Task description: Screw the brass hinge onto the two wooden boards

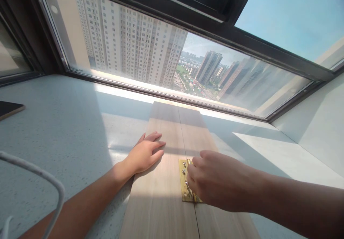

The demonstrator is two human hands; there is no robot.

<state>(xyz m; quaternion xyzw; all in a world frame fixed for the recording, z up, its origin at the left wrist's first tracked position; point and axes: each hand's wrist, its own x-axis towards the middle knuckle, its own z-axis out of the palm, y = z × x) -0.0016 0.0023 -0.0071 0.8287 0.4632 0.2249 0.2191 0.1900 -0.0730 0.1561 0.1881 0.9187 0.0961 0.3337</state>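
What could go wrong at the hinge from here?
Screws stand proud of the hinge; the right hand, right over it, might knock one loose.
The hinge appears to bridge the left board and right board; if either slips, alignment could suffer.
The right hand hides part of the hinge, so a misplaced screw there could go unseen.

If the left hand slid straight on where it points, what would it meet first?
Probably the seam, then the right board: the left hand lies over the edge of the left board, pointing across it. The right hand seems just off that line, though depth is unclear.
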